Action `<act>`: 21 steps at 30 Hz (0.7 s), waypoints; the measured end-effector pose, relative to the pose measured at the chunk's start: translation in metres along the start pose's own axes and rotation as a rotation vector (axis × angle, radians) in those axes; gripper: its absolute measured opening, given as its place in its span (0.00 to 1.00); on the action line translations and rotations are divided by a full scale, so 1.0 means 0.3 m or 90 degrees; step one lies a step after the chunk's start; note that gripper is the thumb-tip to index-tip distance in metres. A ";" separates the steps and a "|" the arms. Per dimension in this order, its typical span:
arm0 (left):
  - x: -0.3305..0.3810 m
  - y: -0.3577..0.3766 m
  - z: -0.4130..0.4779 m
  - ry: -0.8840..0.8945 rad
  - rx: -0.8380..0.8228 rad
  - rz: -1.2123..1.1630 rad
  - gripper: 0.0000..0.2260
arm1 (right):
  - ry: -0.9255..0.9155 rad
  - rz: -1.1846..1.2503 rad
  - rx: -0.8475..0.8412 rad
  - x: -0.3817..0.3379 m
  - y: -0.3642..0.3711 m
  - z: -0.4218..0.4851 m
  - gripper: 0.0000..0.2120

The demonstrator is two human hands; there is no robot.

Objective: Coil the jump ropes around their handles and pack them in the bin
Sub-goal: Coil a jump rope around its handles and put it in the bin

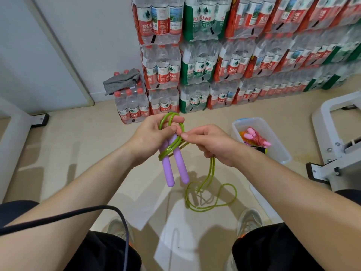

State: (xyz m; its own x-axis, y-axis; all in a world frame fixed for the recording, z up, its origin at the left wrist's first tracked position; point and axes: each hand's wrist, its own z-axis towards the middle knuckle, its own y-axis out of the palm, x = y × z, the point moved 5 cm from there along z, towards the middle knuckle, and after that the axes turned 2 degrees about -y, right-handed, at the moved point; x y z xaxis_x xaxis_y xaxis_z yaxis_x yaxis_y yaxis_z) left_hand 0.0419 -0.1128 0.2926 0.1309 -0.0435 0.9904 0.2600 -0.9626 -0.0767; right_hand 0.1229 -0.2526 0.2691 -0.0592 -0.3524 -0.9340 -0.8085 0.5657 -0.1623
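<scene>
My left hand [154, 136] grips the tops of two purple handles [176, 165], which hang side by side and point down. A green rope [212, 200] loops over the fingers of that hand and crosses the handles in a few turns. My right hand [212, 143] pinches the rope just right of the handles; the rope runs through this hand and drops to a loose tangle on the floor. To the right stands a clear plastic bin [277, 151], which holds a red rope with pink handles [257, 138] and other coloured items.
Shrink-wrapped packs of water bottles [214, 61] are stacked along the back wall, with a grey cloth [122, 80] on one pack. A white metal frame [336, 153] stands at the right. A black cable [78, 213] crosses my left forearm. My shoes and knees are below.
</scene>
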 end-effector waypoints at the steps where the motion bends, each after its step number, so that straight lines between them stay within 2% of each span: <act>1: 0.001 0.003 0.000 0.003 0.009 0.008 0.09 | -0.001 -0.008 0.006 0.002 0.001 0.002 0.10; 6: -0.005 0.022 -0.001 0.010 0.028 0.072 0.09 | -0.003 -0.049 0.059 0.008 0.001 0.006 0.22; 10: -0.024 0.024 0.006 -0.023 0.011 0.041 0.07 | -0.014 -0.042 0.068 0.009 -0.002 0.012 0.16; 13: -0.025 0.035 0.008 -0.026 0.008 0.027 0.06 | -0.016 -0.006 0.065 0.013 0.000 0.015 0.07; 18: -0.039 0.016 0.008 -0.056 0.074 -0.007 0.04 | -0.009 0.094 0.046 0.021 0.017 0.014 0.10; 21: -0.054 0.017 0.010 -0.093 0.046 -0.019 0.07 | -0.001 0.122 0.036 0.023 0.022 0.013 0.10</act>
State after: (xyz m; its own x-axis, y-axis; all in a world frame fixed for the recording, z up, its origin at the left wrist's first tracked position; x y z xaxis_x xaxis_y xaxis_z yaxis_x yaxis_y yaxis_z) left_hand 0.0440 -0.1161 0.2758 0.2590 0.0288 0.9655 0.3337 -0.9407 -0.0615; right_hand 0.1194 -0.2485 0.2605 -0.2084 -0.2328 -0.9499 -0.7479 0.6638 0.0014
